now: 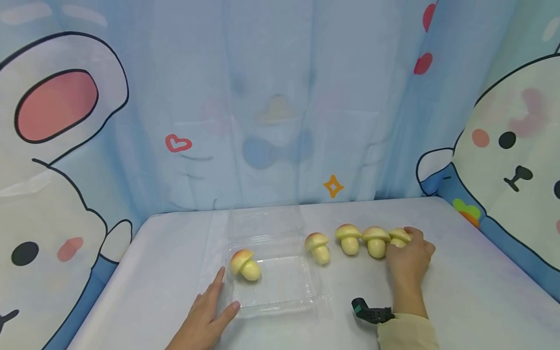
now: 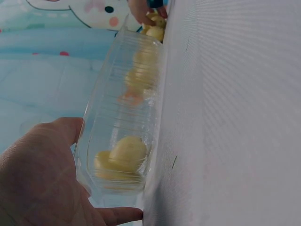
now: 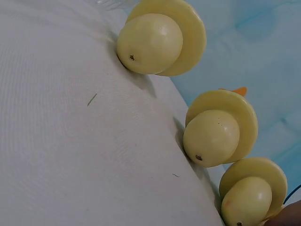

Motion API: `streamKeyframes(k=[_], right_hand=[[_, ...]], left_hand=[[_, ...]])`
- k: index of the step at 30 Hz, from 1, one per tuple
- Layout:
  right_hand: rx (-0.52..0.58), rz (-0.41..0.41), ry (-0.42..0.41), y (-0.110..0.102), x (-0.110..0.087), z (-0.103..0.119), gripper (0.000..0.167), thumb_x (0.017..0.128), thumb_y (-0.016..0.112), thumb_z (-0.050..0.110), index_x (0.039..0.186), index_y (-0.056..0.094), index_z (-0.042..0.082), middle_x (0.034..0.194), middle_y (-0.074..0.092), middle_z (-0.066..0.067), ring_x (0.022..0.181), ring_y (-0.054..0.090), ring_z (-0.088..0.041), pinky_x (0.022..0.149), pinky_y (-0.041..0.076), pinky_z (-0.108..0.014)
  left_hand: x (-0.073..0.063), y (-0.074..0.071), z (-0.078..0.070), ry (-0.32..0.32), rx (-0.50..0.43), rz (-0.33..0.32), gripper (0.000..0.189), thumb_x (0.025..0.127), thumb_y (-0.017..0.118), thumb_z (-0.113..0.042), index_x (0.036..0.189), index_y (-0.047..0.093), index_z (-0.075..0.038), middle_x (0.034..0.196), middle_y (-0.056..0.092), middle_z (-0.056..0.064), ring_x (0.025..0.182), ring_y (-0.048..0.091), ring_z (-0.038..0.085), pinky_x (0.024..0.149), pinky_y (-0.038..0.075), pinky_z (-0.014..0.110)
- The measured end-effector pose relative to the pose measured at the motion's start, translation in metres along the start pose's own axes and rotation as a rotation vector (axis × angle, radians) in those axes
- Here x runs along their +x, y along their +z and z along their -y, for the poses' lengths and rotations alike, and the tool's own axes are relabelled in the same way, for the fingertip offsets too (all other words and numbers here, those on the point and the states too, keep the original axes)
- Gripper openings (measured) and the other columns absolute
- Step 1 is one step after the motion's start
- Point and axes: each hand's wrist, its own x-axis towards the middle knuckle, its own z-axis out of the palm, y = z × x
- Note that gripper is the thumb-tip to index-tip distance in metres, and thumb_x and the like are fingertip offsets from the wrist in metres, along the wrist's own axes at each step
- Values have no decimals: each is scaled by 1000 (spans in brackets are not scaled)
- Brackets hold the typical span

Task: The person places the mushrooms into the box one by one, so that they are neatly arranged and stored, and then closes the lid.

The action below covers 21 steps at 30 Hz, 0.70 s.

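A clear plastic clamshell box (image 1: 284, 282) lies on the table with its lid folded back. Inside its left half sits a yellow toy mushroom (image 1: 248, 266) with a reddish cap. My left hand (image 1: 203, 313) rests against the left side of the box, fingers fairly straight, thumb near the front corner. To the right of the box, three more toy mushrooms (image 1: 376, 242) stand or lean in a row. At the end of that row my right hand (image 1: 411, 257) pinches another toy mushroom (image 1: 397, 236), partly covered by the fingers.
A white cloth (image 1: 175, 262) covers the table. Behind it hangs a blue curtain (image 1: 271, 63) with cartoon animals. The right wrist wears a black band (image 1: 374, 313) below a beige sleeve (image 1: 407, 333). The right wrist view shows three mushrooms (image 3: 221, 132) close up, stem ends toward the camera.
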Motion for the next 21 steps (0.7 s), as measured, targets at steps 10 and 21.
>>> streamKeyframes(k=[10, 21], right_hand=[[27, -7, 60, -5, 4, 6, 71, 94, 55, 1, 161, 33, 10, 160, 20, -31, 139, 38, -52, 114, 38, -64], [19, -24, 47, -12, 1, 14, 69, 94, 54, 1, 160, 34, 9, 160, 21, -32, 139, 38, -52, 114, 38, -62]], left_hand=[[1, 1, 1, 10, 5, -4, 83, 103, 56, -52, 166, 19, -12, 162, 40, 23, 152, 35, 44, 122, 10, 73], [1, 1, 4, 14, 10, -3, 83, 103, 57, -51, 166, 19, -12, 162, 41, 23, 151, 37, 43, 122, 10, 73]])
